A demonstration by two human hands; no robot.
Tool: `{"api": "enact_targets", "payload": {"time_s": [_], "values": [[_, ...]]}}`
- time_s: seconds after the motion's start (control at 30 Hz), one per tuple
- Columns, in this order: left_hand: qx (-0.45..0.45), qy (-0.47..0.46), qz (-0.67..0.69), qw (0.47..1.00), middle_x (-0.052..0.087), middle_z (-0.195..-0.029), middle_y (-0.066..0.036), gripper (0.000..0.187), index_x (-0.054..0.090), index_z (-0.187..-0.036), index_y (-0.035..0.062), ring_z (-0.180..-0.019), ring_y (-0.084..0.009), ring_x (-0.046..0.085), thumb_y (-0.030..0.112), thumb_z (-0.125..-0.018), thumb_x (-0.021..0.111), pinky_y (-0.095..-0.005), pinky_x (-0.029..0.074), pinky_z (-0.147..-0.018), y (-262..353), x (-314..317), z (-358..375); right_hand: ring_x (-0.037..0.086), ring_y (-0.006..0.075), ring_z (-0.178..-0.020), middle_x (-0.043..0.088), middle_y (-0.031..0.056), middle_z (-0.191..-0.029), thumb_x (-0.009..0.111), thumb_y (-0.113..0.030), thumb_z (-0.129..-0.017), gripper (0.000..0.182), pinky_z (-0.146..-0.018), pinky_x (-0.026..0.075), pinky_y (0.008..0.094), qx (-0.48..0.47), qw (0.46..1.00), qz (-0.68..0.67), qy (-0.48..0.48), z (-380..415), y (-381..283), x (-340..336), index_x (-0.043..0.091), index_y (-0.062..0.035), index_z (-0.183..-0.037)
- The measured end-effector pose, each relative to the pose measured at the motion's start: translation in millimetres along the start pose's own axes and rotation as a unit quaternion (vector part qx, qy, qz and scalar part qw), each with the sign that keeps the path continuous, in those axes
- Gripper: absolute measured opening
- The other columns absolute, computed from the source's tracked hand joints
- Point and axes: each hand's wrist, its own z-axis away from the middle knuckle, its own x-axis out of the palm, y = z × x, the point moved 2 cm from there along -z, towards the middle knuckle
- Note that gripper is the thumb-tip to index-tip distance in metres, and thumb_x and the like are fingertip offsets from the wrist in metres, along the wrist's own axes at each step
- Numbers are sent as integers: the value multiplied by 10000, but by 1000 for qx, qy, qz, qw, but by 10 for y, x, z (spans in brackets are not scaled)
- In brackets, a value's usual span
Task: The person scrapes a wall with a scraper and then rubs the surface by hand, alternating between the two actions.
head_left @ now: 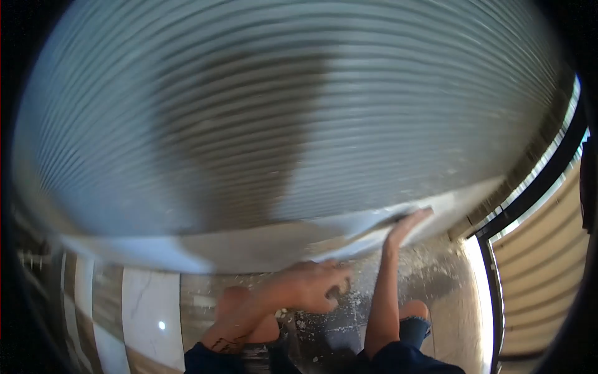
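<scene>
My left hand [314, 287] is low in the middle of the view, in front of the lower edge of a ribbed grey shutter. Its fingers are curled and smeared by motion; whatever they hold, if anything, I cannot make out. Further right, my right hand [411, 225] lies with fingers stretched out against the smooth pale bottom strip [249, 249] of the ribbed shutter [398, 112]. A dark streak and a brownish line show beside it on the strip, too blurred to name.
White crumbs lie on the dirty floor tiles [430, 280] between my knees [414, 310]. Striped white and brown flooring [149, 299] is at the left. A dark frame post [495, 287] and a tan slatted panel [536, 268] stand at the right. A large shadow falls on the shutter.
</scene>
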Motion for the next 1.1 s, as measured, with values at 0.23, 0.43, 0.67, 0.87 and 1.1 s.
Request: {"api": "enact_targets", "payload": {"time_s": [0.23, 0.43, 0.67, 0.87, 1.1], "values": [[-134, -32, 98, 986, 644, -1100, -138, 484, 508, -1162, 76, -1045, -332, 604, 181, -711, 651, -457, 489, -850, -25, 460, 265, 87, 349, -1446, 3, 267, -1550, 371, -416, -1013, 747, -1185, 57, 394, -31, 998, 42, 30, 359, 428, 223, 48, 75, -1474], [-182, 117, 12, 976, 661, -1025, -141, 426, 547, -1086, 18, -985, -343, 626, 150, -689, 631, -450, 506, -808, -219, 651, 521, 183, 361, -1413, 65, 287, -1536, 398, -430, -996, 782, -1160, 180, 433, 22, 994, -98, 49, 386, -52, 226, 49, 90, -1465], [-207, 79, -46, 974, 662, -960, -188, 454, 565, -1097, 25, -929, -361, 639, 136, -663, 639, -450, 519, -781, -434, 805, 402, 331, 326, -1318, 226, 257, -1473, 302, -539, -991, 769, -1110, 273, 442, 102, 983, -154, 5, 408, -70, 71, 156, 65, -1446], [-169, 105, -64, 978, 682, -923, -181, 341, 659, -966, 37, -891, -329, 664, 143, -642, 631, -428, 534, -756, -575, 766, 139, 390, 272, -1259, 338, 211, -1405, 253, -542, -983, 751, -1084, 310, 406, 195, 952, -228, 55, 39, 23, 124, 267, 77, -1408], [-123, 134, -141, 973, 702, -944, -160, 352, 725, -946, 45, -891, -297, 680, 159, -625, 637, -392, 541, -767, -419, 659, -77, 533, 216, -898, 565, 110, -992, 304, -521, -989, 553, -849, 450, 371, 93, 967, -234, 38, 122, 566, 135, 562, -33, -1004]]}}
